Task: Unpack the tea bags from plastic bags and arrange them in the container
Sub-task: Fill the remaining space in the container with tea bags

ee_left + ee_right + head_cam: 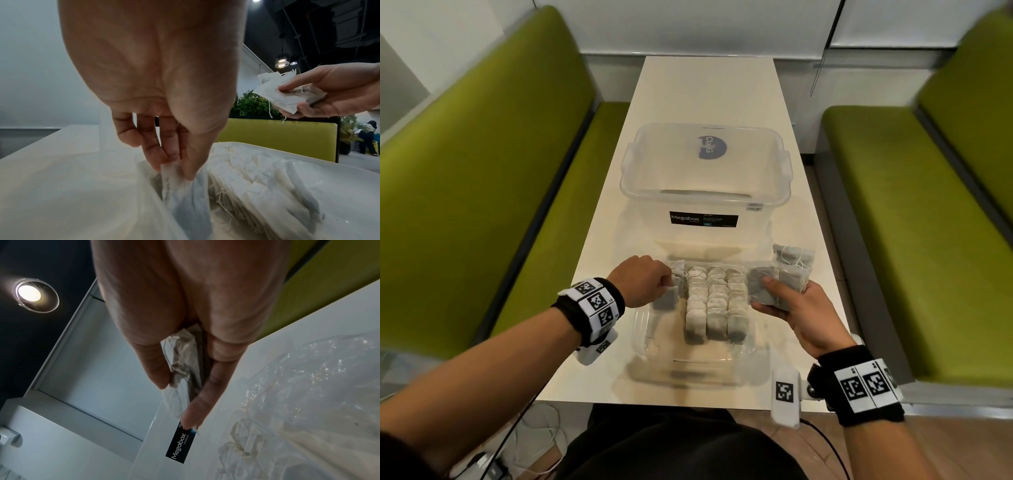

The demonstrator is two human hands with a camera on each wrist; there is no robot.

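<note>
One tea bag (667,298) is pinched by the left hand (645,281) and lowered beside three rows of tea bags (714,301) inside the clear container (640,329). A bundle of tea bags (780,277) is clasped by the right hand (796,305). The rows could be toppled if nudged.

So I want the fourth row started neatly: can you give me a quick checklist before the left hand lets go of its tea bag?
1. Left hand pinches one tea bag: ok.
2. That tea bag is inside the clear container, left of the three rows of tea bags: ok.
3. Tea bag seated on the container floor: cannot tell.
4. Right hand holds the stack of tea bags ready: ok.
5. Stack's strings untangled: cannot tell.
6. Megabox lid clear of the container: ok.
</note>
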